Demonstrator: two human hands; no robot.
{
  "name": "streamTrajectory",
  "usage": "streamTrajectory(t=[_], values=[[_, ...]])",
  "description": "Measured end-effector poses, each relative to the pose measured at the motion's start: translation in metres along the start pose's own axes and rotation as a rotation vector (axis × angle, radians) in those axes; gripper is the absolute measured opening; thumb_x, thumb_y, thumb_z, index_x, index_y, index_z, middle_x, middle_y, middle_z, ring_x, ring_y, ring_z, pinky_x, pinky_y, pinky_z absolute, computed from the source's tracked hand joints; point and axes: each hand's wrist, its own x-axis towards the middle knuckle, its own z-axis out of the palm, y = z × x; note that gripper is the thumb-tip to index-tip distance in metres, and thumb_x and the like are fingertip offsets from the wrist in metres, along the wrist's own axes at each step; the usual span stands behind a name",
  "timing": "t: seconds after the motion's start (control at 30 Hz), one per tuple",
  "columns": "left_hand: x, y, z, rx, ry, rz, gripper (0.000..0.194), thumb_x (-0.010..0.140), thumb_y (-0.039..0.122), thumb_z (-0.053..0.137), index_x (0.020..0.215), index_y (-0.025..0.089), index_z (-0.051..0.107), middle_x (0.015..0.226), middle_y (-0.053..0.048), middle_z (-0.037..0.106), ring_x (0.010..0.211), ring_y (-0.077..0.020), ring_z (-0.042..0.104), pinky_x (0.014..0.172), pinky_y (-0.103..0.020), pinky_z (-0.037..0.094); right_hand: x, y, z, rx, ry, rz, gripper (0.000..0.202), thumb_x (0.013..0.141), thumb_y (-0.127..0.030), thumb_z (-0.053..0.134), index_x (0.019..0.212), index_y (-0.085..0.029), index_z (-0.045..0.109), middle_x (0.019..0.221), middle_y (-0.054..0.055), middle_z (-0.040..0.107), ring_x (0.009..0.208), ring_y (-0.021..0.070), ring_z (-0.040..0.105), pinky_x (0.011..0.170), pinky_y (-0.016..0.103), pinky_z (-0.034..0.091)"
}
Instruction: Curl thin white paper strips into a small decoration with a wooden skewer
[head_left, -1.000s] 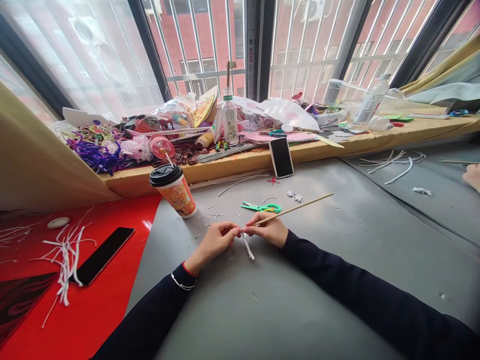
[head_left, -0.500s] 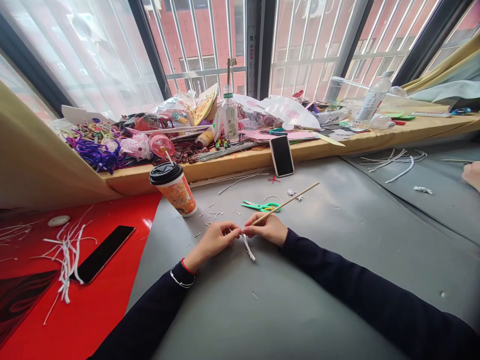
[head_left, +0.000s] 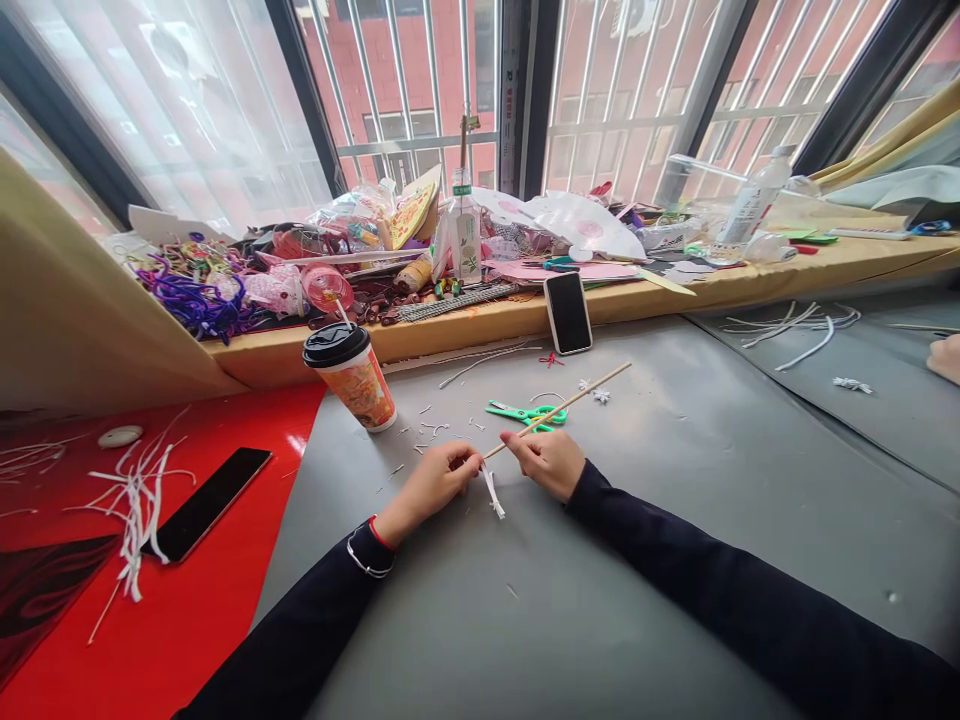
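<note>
Pinching a wooden stick point(head_left: 559, 409) and white paper strip point(head_left: 493, 493), both hands.

barred windows point(head_left: 420, 90), brick wall outside, perhaps daylight

craft workspace | cluttered window ledge point(head_left: 675, 290) | scissors point(head_left: 525, 412) | paper strips point(head_left: 135, 500) | grey table point(head_left: 675, 480)

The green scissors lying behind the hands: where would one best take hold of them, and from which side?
Probably by the loop handles at the right end of the green scissors, coming from above. They lie flat on the grey table, blades pointing left, so the loops give fingers an edge. The wooden stick, held by the right hand and left hand, crosses just over that end, so approach from behind it.
</note>
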Motion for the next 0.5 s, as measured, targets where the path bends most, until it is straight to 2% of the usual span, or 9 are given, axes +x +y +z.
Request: streamTrajectory(t=[0.1,0.2,0.27,0.3,0.4,0.5], values=[[0.0,-0.001,-0.001,0.002,-0.003,-0.015,0.024,0.082,0.031,0.043,0.068,0.016,0.056,0.051,0.005,0.047,0.047,-0.0076,0.045,0.052,-0.019,0.035,-0.005,-0.005,-0.004,-0.28,0.239,-0.344,0.043,0.088,-0.037,0.041,0.051,-0.018,0.053,0.05,0.0,0.054,0.053,0.0104,0.047,0.056,0.026,0.033],[0.0,-0.002,0.0,0.024,-0.009,0.0,0.025,0.082,0.031,0.043,0.066,0.016,0.054,0.05,0.005,0.047,0.048,-0.0083,0.045,0.052,-0.019,0.034,-0.004,-0.007,-0.005,-0.397,0.26,-0.623,0.021,0.085,-0.029,0.047,0.076,-0.02,0.064,0.078,0.003,0.064,0.077,0.0154,0.053,0.073,0.029,0.036],[0.001,-0.002,0.0,0.041,-0.014,0.011,0.025,0.082,0.032,0.043,0.066,0.016,0.054,0.05,0.005,0.047,0.048,-0.0086,0.045,0.052,-0.02,0.034,-0.001,-0.004,-0.003,-0.459,0.206,-0.688,0.02,0.086,-0.029,0.047,0.095,-0.02,0.063,0.094,0.005,0.064,0.088,0.0179,0.052,0.081,0.031,0.035],[0.001,-0.003,0.001,0.049,-0.015,0.014,0.025,0.082,0.032,0.043,0.066,0.016,0.054,0.05,0.005,0.048,0.049,-0.0087,0.045,0.053,-0.02,0.034,0.0,-0.002,-0.002,-0.487,0.168,-0.7,0.022,0.087,-0.03,0.046,0.098,-0.02,0.062,0.094,0.005,0.064,0.088,0.0178,0.052,0.081,0.031,0.034],[0.001,-0.003,0.0,0.069,-0.021,0.01,0.026,0.082,0.032,0.043,0.067,0.016,0.056,0.05,0.005,0.048,0.049,-0.0089,0.045,0.053,-0.02,0.034,0.001,0.005,0.003,-0.536,0.079,-0.698,0.023,0.089,-0.031,0.043,0.09,-0.021,0.063,0.074,0.002,0.061,0.072,0.0134,0.05,0.069,0.028,0.032],[0.001,-0.003,-0.001,0.076,-0.042,-0.002,0.027,0.082,0.034,0.043,0.068,0.016,0.057,0.049,0.004,0.048,0.049,-0.0094,0.044,0.053,-0.02,0.033,-0.001,0.008,0.006,-0.537,0.094,-0.671,0.025,0.091,-0.03,0.041,0.084,-0.021,0.064,0.068,0.0,0.058,0.063,0.011,0.047,0.058,0.026,0.027]])
